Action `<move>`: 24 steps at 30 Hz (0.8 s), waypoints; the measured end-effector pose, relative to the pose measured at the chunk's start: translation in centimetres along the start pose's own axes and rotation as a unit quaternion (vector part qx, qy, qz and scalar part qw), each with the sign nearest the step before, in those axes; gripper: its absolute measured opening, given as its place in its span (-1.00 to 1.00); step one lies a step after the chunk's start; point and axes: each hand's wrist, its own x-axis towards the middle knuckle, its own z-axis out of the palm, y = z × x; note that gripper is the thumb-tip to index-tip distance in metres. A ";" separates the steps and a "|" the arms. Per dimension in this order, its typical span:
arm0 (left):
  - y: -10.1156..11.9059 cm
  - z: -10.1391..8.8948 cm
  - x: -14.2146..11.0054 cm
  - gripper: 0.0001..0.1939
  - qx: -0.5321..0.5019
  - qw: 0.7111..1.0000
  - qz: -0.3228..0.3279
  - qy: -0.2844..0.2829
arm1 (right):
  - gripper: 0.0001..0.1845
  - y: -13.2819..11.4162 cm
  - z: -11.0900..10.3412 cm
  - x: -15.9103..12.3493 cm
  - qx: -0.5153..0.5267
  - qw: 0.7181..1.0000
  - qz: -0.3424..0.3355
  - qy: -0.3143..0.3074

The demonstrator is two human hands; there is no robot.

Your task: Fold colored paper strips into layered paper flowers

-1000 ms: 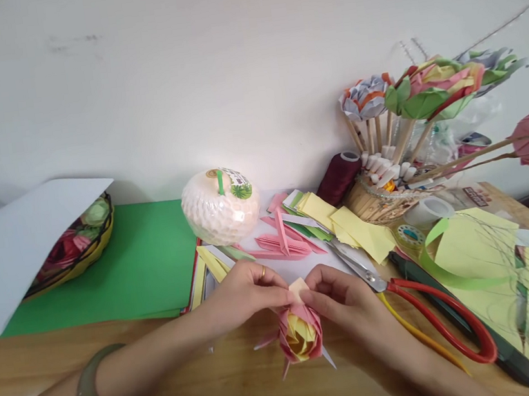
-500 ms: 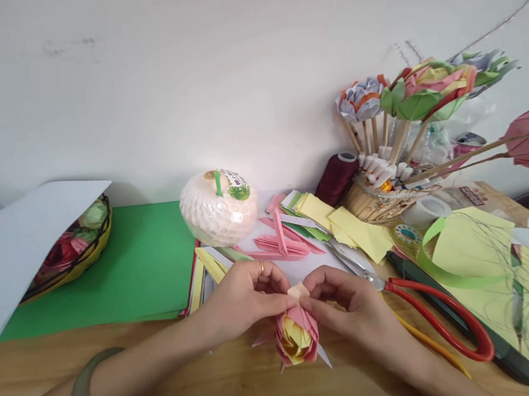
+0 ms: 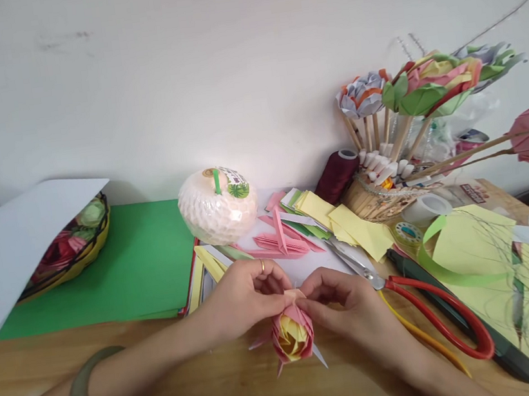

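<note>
Between my two hands hangs a folded paper flower (image 3: 293,337), pink outside with yellow inner petals and a few pointed tips sticking out below. My left hand (image 3: 252,294) pinches its upper edge from the left, thumb against curled fingers. From the other side my right hand (image 3: 339,298) pinches the same edge with thumb and forefinger. A pale peach paper tip (image 3: 293,295) shows between the two thumbs. Red-handled scissors (image 3: 460,315) lie just right of my right hand, their blades pointing away toward the paper pieces.
Folded pink paper strips (image 3: 283,244) and yellow slips (image 3: 361,227) lie behind my hands. A wrapped white coconut (image 3: 217,207) stands near the wall. At right are a basket of paper flowers (image 3: 376,199), a maroon thread spool (image 3: 338,175) and a dark green cutter (image 3: 515,363). Green card (image 3: 155,258) lies left.
The paper flower has shifted slightly left and tilted a little, and its peach tip is folded lower between my fingers. Both hands keep their pinch.
</note>
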 end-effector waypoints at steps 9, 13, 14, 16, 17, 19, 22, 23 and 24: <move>0.0 0.0 0.0 -0.87 0.022 1.000 -0.002 0.019 | -0.87 0.4 0.4 -0.4 -0.069 0.995 -0.057 0.038; -0.1 0.2 -0.1 -0.82 0.002 1.000 0.009 0.013 | -0.87 0.3 0.4 -0.6 -0.089 0.991 -0.094 0.038; -0.2 0.3 -0.1 -0.83 0.002 1.000 0.009 0.019 | -0.87 0.3 0.4 -0.6 -0.099 0.989 -0.106 0.041; -0.1 0.3 -0.2 -0.89 0.003 0.999 0.022 0.034 | -0.88 0.4 0.4 -0.8 -0.126 0.982 -0.133 0.054; -0.1 0.2 -0.2 -0.92 -0.001 0.999 0.037 0.033 | -0.89 0.5 0.3 -0.8 -0.140 0.977 -0.149 0.061; 0.0 0.0 -0.3 -0.94 -0.036 0.997 0.068 0.018 | -0.88 0.7 0.2 -1.0 -0.162 0.966 -0.186 0.078; -0.2 -0.4 -0.3 -0.74 -0.118 0.991 0.059 -0.027 | -0.85 0.8 -0.1 -1.1 -0.175 0.948 -0.243 0.110; -0.3 -0.5 -0.3 -0.55 -0.137 0.989 0.041 -0.045 | -0.84 0.8 -0.2 -1.2 -0.176 0.942 -0.259 0.122; -0.5 -0.5 -0.3 -0.42 -0.153 0.985 0.010 -0.080 | -0.82 0.8 -0.3 -1.2 -0.177 0.936 -0.275 0.131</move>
